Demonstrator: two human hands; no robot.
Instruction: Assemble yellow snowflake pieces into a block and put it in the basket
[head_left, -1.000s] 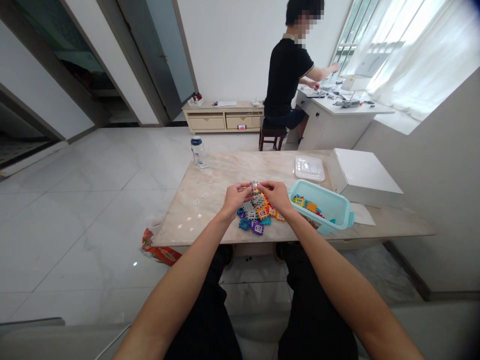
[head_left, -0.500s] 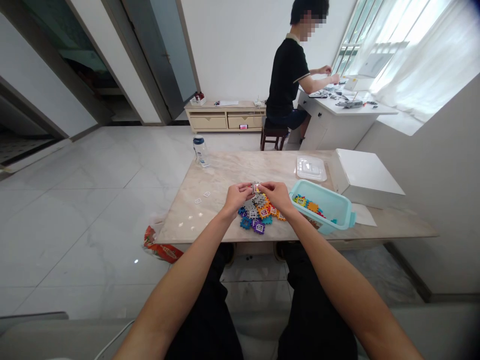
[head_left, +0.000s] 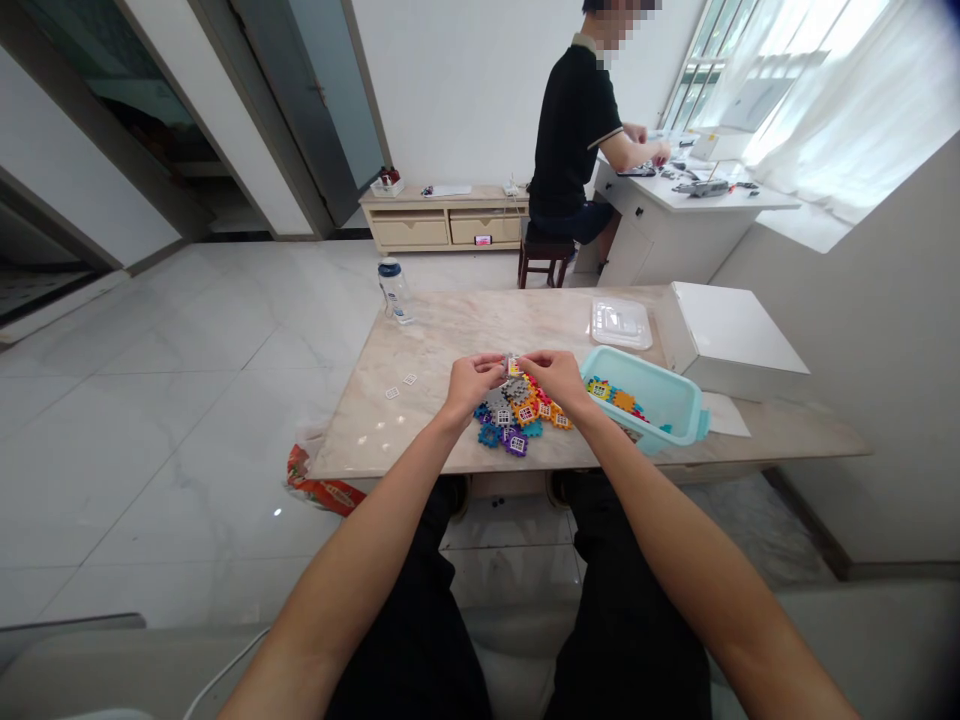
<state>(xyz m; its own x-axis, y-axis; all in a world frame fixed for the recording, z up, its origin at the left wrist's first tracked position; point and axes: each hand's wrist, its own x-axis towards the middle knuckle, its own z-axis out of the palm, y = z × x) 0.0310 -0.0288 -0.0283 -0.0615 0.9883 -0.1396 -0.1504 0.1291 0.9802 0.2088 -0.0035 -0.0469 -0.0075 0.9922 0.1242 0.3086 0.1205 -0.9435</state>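
Above a pile of colourful gear-edged building tiles (head_left: 516,440), my left hand (head_left: 474,383) and my right hand (head_left: 553,378) meet. Between their fingertips they pinch a small grey building tile (head_left: 512,366) with what looks like a white window piece in it; fingers partly cover it. Purple, blue, orange and grey tiles lie in the pile, several with white window frames fitted. To the left, two loose white window pieces (head_left: 409,379) rest flat on the marble-look table (head_left: 420,440). Close to my right forearm stands a light-blue bin (head_left: 679,400) with more tiles inside.
A water bottle (head_left: 395,292) stands at the table's far left corner. A clear plastic lid (head_left: 621,323) and a white box (head_left: 735,330) sit at the back right. Beyond, a person in a black shirt (head_left: 570,130) works at a white desk (head_left: 675,225).
The view has tilted slightly, so the scene sits a little higher. Both hands stay together on the tile, with small finger shifts. The other person's hands have moved closer together.
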